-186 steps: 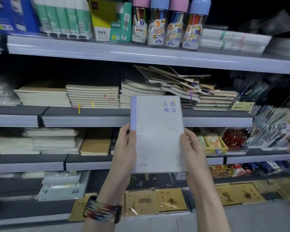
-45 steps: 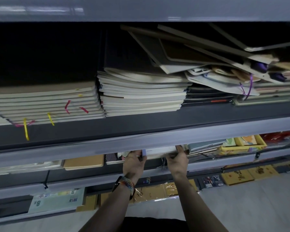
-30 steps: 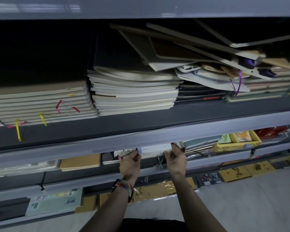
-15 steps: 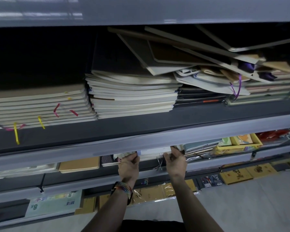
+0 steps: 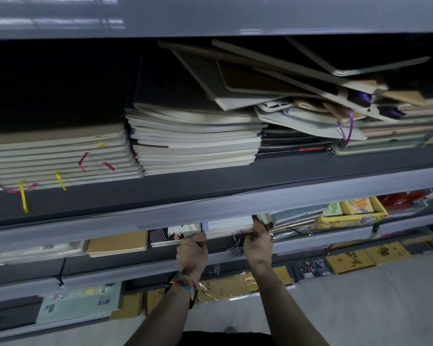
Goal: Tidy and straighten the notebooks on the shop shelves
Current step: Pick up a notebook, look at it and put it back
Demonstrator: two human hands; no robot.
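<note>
- The jumbled notebooks (image 5: 280,78) at the right end of the upper shelf (image 5: 210,186) are left as they were, leaning and crossed. Most of the tidying is judged to remain there.
- The white notebook (image 5: 226,224), held up in the open six seconds ago, has since been laid on a stack at the front edge of the lower shelf (image 5: 110,264). It lies between a striped notebook (image 5: 164,237) and greenish ones (image 5: 295,217), so this placing is judged nearly done.
- The left hand (image 5: 191,253) is kept curled on the white notebook's left front corner, as over the last second and a half.
- The right hand (image 5: 258,247) is kept pinched on its right front corner. Only a final squaring with the stack is thought to be left.
</note>
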